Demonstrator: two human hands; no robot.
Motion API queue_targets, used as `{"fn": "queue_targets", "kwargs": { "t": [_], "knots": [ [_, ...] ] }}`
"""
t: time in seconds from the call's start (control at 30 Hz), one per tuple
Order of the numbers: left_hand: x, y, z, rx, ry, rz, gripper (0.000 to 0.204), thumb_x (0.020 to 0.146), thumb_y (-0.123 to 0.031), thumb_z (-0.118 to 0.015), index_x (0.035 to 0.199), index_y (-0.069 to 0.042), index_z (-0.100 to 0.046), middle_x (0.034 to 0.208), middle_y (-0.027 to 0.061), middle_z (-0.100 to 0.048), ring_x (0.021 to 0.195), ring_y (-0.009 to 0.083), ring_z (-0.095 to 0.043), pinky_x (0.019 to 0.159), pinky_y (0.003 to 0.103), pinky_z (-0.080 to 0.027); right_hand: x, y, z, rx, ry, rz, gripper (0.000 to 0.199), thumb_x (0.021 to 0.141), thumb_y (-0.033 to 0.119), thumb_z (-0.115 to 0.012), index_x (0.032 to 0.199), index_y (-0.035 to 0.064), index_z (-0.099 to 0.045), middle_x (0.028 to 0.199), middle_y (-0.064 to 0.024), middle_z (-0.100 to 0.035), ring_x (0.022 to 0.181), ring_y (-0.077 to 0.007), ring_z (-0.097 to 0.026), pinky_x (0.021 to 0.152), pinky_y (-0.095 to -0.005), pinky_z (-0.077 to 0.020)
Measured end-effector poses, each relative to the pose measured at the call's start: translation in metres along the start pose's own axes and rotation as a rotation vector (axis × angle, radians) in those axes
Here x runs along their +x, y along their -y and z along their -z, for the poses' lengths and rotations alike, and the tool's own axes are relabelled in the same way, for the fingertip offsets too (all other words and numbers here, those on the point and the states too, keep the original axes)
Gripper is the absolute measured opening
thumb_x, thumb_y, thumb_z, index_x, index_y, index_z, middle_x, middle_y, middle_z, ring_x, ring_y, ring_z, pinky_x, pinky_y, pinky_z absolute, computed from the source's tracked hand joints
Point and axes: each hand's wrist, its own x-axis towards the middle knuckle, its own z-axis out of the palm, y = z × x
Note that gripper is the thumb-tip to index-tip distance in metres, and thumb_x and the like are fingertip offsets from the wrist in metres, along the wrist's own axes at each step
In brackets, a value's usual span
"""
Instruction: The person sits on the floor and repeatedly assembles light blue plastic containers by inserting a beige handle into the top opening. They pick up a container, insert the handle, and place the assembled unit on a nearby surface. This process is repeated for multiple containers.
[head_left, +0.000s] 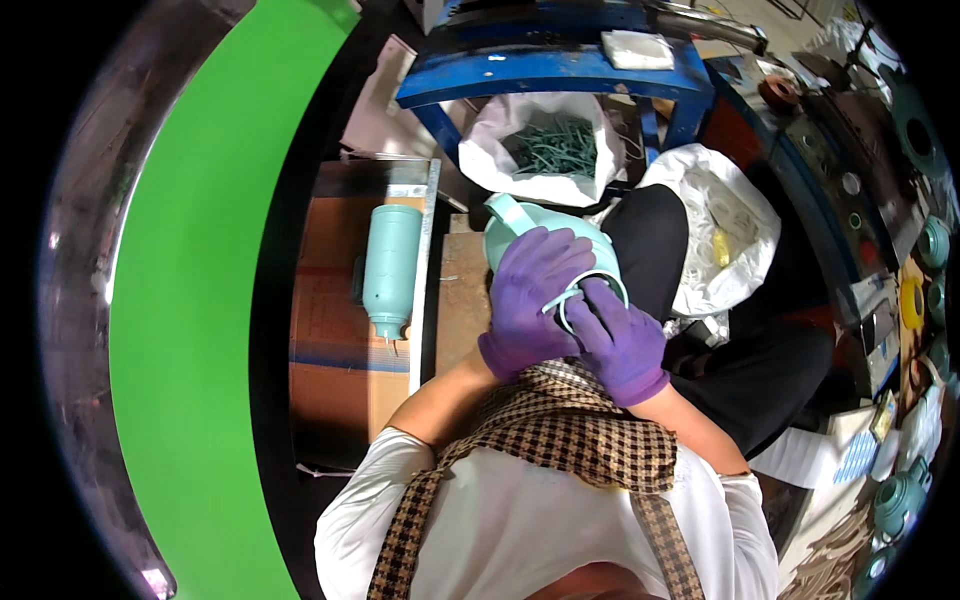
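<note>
A mint-green plastic jug (508,213) with a loop handle lies tilted in my lap, its round mouth toward me. My left hand (538,295), in a purple glove, is closed over the jug's near side, fingers pressed along its body. My right hand (628,345), gloved the same, grips at the jug's mouth with its fingers bent into the opening. A thin mint-green strip (562,299) sticks out at the rim between my hands. Whether the strip is still joined to the jug I cannot tell.
A mint-green bottle-shaped part (392,262) lies on a cardboard box (335,375) at left, beside a green conveyor belt (190,300). Ahead, a white sack (485,150) holds green scraps under a blue metal table (560,75). Another sack (755,225) holds whitish pieces. Machinery stands right.
</note>
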Motion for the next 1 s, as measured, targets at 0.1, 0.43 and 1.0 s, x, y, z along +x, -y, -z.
{"fn": "queue_targets", "kwargs": {
  "t": [0.1, 0.43, 1.0],
  "knots": [
    [-0.003, -0.003, -0.006, -0.016, 0.014, 0.004, 0.051, 0.069, -0.034, -0.077, 0.109, -0.004, -0.069, 0.115, 0.0144, -0.069, 0.111, 0.0369, -0.063, 0.101, 0.054, -0.044, -0.006, -0.006, -0.007, 0.041, 0.050, -0.056, 0.042, 0.067, 0.018, -0.078, 0.106, 0.0184, -0.062, 0.105, -0.0038, -0.064, 0.067, -0.0247, -0.064, 0.057, -0.0380, -0.0499],
    [0.014, 0.028, -0.017, 0.120, 0.243, -0.137, 0.041, 0.078, -0.040, -0.074, 0.106, -0.010, -0.070, 0.113, 0.0089, -0.071, 0.107, 0.0309, -0.067, 0.104, 0.053, -0.043, -0.005, -0.038, -0.008, 0.262, 0.129, -0.010, 0.045, 0.079, 0.031, -0.075, 0.118, 0.0135, -0.060, 0.119, -0.0126, -0.060, 0.086, -0.0313, -0.066, 0.071, -0.0419, -0.0543],
    [0.024, 0.070, 0.017, -0.093, -0.036, 0.110, 0.076, 0.054, -0.033, -0.092, 0.119, -0.005, -0.065, 0.126, 0.0144, -0.065, 0.124, 0.0359, -0.058, 0.113, 0.053, -0.035, -0.103, -0.346, -0.114, -0.345, 0.208, -0.594, 0.031, 0.075, 0.018, -0.068, 0.101, 0.0018, -0.063, 0.099, -0.0215, -0.065, 0.084, -0.0423, -0.064, 0.078, -0.0503, -0.0525]
  ]
}}
